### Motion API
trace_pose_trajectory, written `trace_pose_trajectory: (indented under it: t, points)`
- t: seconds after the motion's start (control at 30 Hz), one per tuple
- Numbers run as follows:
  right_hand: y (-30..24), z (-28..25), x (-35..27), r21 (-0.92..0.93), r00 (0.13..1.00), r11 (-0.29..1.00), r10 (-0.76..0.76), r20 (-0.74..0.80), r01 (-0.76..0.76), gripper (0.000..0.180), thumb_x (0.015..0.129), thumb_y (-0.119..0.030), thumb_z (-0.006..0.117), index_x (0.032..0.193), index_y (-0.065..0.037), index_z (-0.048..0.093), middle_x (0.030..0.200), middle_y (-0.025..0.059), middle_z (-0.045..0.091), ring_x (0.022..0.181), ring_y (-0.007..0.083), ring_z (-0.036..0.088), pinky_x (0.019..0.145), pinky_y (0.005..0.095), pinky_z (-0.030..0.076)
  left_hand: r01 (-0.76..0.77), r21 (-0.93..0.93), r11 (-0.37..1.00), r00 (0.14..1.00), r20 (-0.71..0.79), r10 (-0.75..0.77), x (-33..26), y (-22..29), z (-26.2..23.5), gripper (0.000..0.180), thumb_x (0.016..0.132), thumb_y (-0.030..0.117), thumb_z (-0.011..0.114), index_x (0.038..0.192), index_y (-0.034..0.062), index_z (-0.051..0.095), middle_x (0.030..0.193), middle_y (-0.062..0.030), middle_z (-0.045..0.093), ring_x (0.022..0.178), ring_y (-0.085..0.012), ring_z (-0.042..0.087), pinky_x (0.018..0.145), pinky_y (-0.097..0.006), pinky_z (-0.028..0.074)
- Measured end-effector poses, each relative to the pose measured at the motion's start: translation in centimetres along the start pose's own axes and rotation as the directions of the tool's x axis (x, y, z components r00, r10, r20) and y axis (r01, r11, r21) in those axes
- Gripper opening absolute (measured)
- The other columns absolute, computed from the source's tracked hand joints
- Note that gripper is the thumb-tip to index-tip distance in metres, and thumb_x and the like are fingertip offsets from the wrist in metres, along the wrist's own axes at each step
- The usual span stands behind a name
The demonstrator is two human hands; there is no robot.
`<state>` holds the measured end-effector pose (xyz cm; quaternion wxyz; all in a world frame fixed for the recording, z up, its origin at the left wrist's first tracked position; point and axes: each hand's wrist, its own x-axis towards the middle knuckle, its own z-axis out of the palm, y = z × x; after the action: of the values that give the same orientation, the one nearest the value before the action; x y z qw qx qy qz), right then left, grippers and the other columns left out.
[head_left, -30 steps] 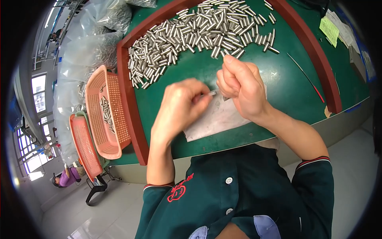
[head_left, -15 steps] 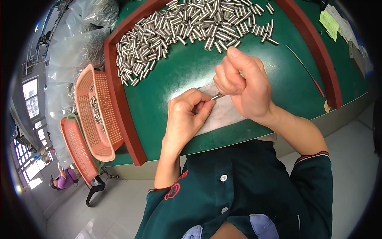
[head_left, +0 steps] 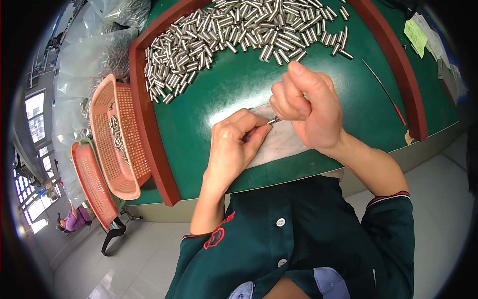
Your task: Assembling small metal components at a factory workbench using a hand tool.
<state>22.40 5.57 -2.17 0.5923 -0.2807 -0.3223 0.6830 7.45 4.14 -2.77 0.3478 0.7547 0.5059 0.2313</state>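
Above a white cloth [head_left: 279, 144] on the green tabletop, my two hands meet. My left hand [head_left: 234, 139] is closed, thumb and fingers pinching a small shiny metal cylinder [head_left: 273, 120]. Just to its right, my right hand [head_left: 311, 107] is curled into a fist with the thumb uppermost. The cylinder's visible end runs up to the underside of that fist; what the fist encloses is hidden. Beyond the hands lies a big heap of similar metal cylinders [head_left: 239, 30], spread along the far side of the table.
Red-brown rails [head_left: 154, 144] border the work surface. Near the right rail lies a thin rod tool with a red handle [head_left: 400, 115]. Left of the table stand a pink basket [head_left: 130, 187] holding some metal pieces, another pink basket [head_left: 92, 182], and clear plastic bags [head_left: 74, 94] of parts.
Both hands keep nearly the same pose around the metal cylinder. The whole view has shifted slightly.
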Motion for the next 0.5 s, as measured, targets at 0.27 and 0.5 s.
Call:
trace_pose_trajectory:
  t: [0.27,0.5]
  points:
    - [0.13,0.29,-0.24,-0.027,1.000,0.999,-0.020,-0.002,0.020,0.047,0.091,-0.025,0.032,0.046,-0.012,0.025,0.041,-0.0032,0.021,0.041,0.0076,0.017,0.040,0.0247,0.016,-0.032,-0.019,0.999,0.999,-0.007,0.032,0.08,-0.43,0.11,0.009,0.065,0.000,0.067,0.071,0.0000,0.060,0.062,-0.0078,0.053,0.048,-0.0193,0.049,0.046,-0.030,0.039]
    - [0.40,0.34,-0.38,-0.083,0.999,0.995,-0.053,0.000,0.053,0.046,0.090,-0.024,0.034,0.047,-0.011,0.025,0.042,-0.0033,0.021,0.041,0.0082,0.019,0.042,0.0253,0.017,-0.029,-0.042,0.999,1.000,0.010,0.029,0.15,-0.79,0.14,0.009,0.066,0.000,0.067,0.070,-0.0003,0.060,0.062,-0.0083,0.053,0.050,-0.0208,0.050,0.047,-0.030,0.039]
